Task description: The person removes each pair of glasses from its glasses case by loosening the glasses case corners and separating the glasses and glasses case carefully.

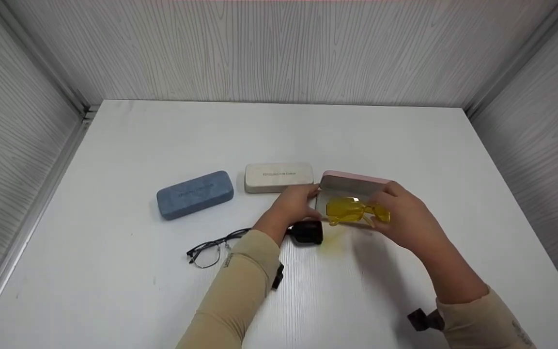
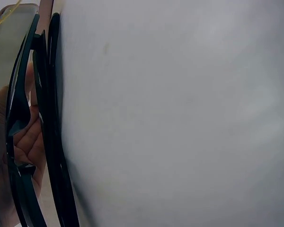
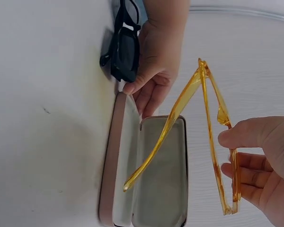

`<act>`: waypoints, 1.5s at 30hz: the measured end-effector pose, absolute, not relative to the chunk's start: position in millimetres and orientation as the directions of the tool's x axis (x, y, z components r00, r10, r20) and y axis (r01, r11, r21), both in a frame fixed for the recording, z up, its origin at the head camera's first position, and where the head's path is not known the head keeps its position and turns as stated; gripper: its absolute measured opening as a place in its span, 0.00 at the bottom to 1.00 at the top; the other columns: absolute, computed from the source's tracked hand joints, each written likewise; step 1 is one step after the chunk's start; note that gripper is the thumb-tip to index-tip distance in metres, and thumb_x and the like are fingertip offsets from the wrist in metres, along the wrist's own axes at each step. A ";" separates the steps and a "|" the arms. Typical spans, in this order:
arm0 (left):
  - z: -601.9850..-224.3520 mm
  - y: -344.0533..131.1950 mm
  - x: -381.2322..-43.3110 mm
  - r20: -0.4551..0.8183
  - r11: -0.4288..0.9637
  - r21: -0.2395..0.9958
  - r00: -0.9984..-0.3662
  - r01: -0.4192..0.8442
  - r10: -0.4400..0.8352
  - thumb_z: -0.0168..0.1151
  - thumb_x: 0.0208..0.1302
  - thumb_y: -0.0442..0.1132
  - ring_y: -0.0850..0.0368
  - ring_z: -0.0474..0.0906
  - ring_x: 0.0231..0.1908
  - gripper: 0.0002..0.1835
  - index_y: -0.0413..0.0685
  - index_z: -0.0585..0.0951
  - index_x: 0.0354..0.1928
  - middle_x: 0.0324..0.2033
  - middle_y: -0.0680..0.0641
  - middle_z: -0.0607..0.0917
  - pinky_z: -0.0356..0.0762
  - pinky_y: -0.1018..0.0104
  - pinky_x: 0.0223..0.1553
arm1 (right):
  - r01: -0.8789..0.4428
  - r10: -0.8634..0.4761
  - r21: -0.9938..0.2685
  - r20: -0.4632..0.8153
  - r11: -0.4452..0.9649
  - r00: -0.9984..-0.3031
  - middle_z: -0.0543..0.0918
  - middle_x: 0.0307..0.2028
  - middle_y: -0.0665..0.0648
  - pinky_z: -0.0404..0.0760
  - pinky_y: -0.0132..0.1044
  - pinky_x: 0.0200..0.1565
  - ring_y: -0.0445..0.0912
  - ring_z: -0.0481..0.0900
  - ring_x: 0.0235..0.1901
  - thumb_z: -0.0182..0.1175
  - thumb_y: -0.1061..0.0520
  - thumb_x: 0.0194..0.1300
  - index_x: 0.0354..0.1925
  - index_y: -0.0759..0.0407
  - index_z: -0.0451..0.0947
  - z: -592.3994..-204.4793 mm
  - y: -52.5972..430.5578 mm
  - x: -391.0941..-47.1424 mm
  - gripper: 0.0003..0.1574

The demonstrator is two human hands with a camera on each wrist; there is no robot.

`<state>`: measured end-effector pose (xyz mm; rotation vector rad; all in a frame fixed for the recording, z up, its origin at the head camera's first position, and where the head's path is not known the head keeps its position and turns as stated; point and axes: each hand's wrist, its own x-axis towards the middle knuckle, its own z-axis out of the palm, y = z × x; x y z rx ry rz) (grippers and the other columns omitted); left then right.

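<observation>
Between the thumb and fingers of my right hand (image 1: pixel 405 215) are yellow sunglasses (image 1: pixel 347 210), held over an open pink glasses case (image 1: pixel 356 175). One yellow temple (image 3: pixel 168 127) hangs out toward the case, as the right wrist view shows. The case has a pale grey lining (image 3: pixel 163 165) and its lid stands up. My left hand (image 1: pixel 292 206) grips the left end of this case, thumb at the front edge and fingers behind. Black sunglasses (image 1: pixel 306 232) lie just in front of the left hand; in the left wrist view their dark frame (image 2: pixel 52 123) covers part of that hand.
A closed cream case (image 1: pixel 279 177) stands just behind the left hand. Farther left lies a closed blue case (image 1: pixel 195 195). Thin-framed clear glasses (image 1: pixel 206 254) rest on the white table (image 1: pixel 114 291), partly hidden by the left forearm. Panels (image 1: pixel 279 48) enclose the back and sides.
</observation>
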<state>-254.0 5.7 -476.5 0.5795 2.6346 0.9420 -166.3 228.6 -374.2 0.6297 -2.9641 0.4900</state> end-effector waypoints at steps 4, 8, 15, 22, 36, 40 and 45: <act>-476.3 5.1 -253.1 -0.138 0.712 0.650 -0.879 0.267 0.456 0.72 0.46 0.50 0.60 0.66 0.59 0.46 0.52 0.61 0.68 0.58 0.53 0.74 0.64 0.68 0.59 | -0.393 -0.390 -0.269 0.067 0.879 -0.918 0.72 0.39 0.52 0.80 0.44 0.41 0.48 0.75 0.38 0.69 0.61 0.48 0.39 0.56 0.78 -378.1 226.2 -166.0 0.17; -476.7 5.0 -253.2 -0.136 0.713 0.647 -0.879 0.271 0.457 0.72 0.46 0.50 0.59 0.66 0.59 0.46 0.51 0.61 0.68 0.58 0.53 0.74 0.64 0.67 0.60 | -0.376 -0.382 -0.250 0.025 0.892 -0.924 0.71 0.36 0.52 0.80 0.43 0.39 0.47 0.74 0.34 0.70 0.59 0.48 0.38 0.56 0.78 -390.3 226.9 -167.3 0.17; -477.6 5.5 -253.8 -0.145 0.717 0.645 -0.879 0.263 0.453 0.72 0.46 0.50 0.60 0.66 0.59 0.46 0.52 0.61 0.68 0.58 0.54 0.74 0.64 0.68 0.59 | -0.337 -0.354 -0.265 -0.016 0.903 -0.935 0.71 0.37 0.54 0.78 0.43 0.41 0.48 0.73 0.36 0.69 0.61 0.48 0.39 0.59 0.78 -415.3 229.9 -169.9 0.17; -476.2 4.9 -253.9 -0.099 0.688 0.663 -0.876 0.295 0.471 0.73 0.45 0.47 0.61 0.69 0.56 0.42 0.56 0.66 0.65 0.55 0.55 0.76 0.66 0.68 0.58 | -0.303 -0.327 -0.281 -0.042 0.911 -0.944 0.70 0.37 0.53 0.78 0.42 0.40 0.47 0.72 0.34 0.66 0.61 0.49 0.38 0.58 0.77 -435.3 230.5 -166.5 0.15; -476.9 6.0 -255.9 -0.097 0.699 0.648 -0.878 0.301 0.468 0.73 0.45 0.48 0.62 0.70 0.55 0.40 0.57 0.68 0.63 0.54 0.56 0.77 0.65 0.68 0.58 | -0.263 -0.291 -0.297 -0.054 0.918 -0.955 0.71 0.41 0.55 0.76 0.44 0.49 0.49 0.70 0.42 0.67 0.59 0.51 0.42 0.58 0.75 -453.5 228.9 -165.9 0.18; -477.5 6.0 -256.6 -0.072 0.693 0.642 -0.873 0.329 0.482 0.73 0.45 0.47 0.61 0.71 0.54 0.39 0.55 0.69 0.62 0.53 0.56 0.78 0.66 0.69 0.57 | -0.271 -0.297 -0.296 -0.044 0.916 -0.954 0.71 0.41 0.55 0.75 0.45 0.50 0.49 0.70 0.43 0.67 0.60 0.51 0.44 0.58 0.75 -455.3 229.7 -166.4 0.20; -477.9 6.2 -256.4 -0.061 0.694 0.636 -0.874 0.338 0.482 0.73 0.45 0.47 0.61 0.72 0.52 0.38 0.55 0.70 0.61 0.51 0.56 0.79 0.67 0.69 0.56 | -0.271 -0.300 -0.294 -0.057 0.916 -0.952 0.71 0.43 0.55 0.74 0.47 0.52 0.49 0.70 0.45 0.68 0.59 0.50 0.45 0.57 0.75 -454.9 230.6 -166.9 0.22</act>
